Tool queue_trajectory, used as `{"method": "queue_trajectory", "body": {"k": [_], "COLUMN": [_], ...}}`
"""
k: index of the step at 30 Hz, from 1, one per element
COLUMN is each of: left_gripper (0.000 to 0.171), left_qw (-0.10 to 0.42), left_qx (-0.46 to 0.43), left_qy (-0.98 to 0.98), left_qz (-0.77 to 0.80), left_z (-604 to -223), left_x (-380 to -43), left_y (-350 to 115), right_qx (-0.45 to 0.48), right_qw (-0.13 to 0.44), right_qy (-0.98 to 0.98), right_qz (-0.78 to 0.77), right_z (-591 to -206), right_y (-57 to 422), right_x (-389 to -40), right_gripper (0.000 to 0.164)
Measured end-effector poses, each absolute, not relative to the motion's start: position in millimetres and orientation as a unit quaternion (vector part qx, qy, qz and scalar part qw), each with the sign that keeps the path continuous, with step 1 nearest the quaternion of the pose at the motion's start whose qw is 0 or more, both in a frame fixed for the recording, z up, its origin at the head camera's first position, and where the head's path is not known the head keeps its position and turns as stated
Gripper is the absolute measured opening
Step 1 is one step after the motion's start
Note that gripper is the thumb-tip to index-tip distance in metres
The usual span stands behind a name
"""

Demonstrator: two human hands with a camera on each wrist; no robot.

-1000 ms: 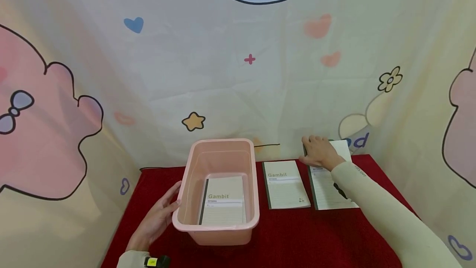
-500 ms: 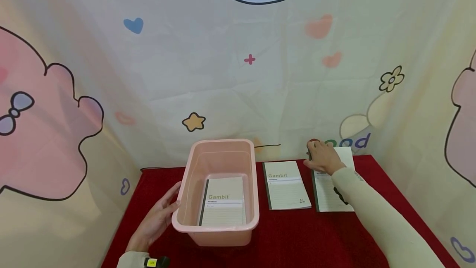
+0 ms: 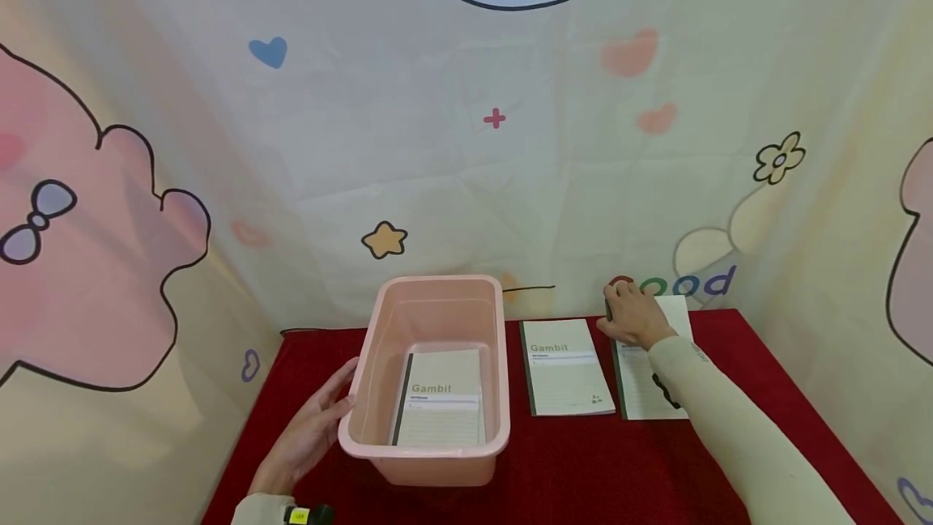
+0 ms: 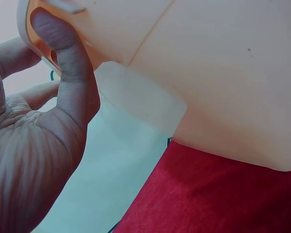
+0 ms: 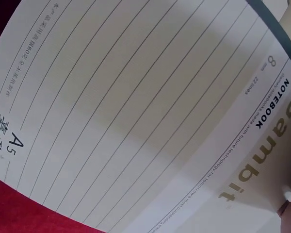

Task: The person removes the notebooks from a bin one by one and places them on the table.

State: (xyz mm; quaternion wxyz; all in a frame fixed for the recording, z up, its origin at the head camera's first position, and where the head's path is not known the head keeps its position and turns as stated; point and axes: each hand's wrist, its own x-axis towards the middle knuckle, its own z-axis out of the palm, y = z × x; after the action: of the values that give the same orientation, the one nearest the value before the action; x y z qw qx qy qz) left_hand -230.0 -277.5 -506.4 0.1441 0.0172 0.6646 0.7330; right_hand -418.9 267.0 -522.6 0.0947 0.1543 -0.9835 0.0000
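A pink plastic basin (image 3: 440,288) stands left of centre, with a Gambit notebook (image 3: 443,416) lying in it. My left hand (image 3: 309,428) holds the basin's left rim; in the left wrist view the thumb (image 4: 70,63) presses under the rim. To the right, a second notebook (image 3: 568,379) lies on the red cloth. Beyond it my right hand (image 3: 634,314) grips a third notebook (image 3: 649,395) near its far, spine-side corner. Its lined cover (image 5: 136,97) looks slightly curved in the right wrist view. The right fingers are mostly hidden.
Red cloth (image 3: 568,468) covers the table. A pale printed curtain (image 3: 437,144) hangs close behind and along both sides. The second notebook lies between the basin and the right hand.
The right hand has come down and slightly right, and the far edge of the third notebook has sunk with it. The left hand and basin stay in place.
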Motion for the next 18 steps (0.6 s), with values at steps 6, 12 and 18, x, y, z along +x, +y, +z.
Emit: {"method": "queue_trajectory", "body": {"k": [6,12,18], "left_gripper": [0.071,0.071,0.07], "left_qw": [0.143,0.142,0.141], "left_qx": [0.008,0.007,0.013], "left_qy": [0.658,0.654,0.666], "left_qz": [0.74,0.743,0.733], "left_z": [-508.1,-507.9,-508.1], "left_x": [-230.4,-230.6,-230.9], "left_y": [-276.4,-276.2,-276.2], "right_qx": [0.151,0.163,0.175], "right_qw": [0.1,0.082,0.085], "right_qy": [-0.983,-0.983,-0.981], "right_qz": [0.001,-0.012,-0.01], "right_z": [-526.3,-531.1,-528.4], "right_y": [265.8,261.5,255.3], "right_x": [-418.4,-417.3,-413.1], "right_gripper": [0.06,0.053,0.049]}}
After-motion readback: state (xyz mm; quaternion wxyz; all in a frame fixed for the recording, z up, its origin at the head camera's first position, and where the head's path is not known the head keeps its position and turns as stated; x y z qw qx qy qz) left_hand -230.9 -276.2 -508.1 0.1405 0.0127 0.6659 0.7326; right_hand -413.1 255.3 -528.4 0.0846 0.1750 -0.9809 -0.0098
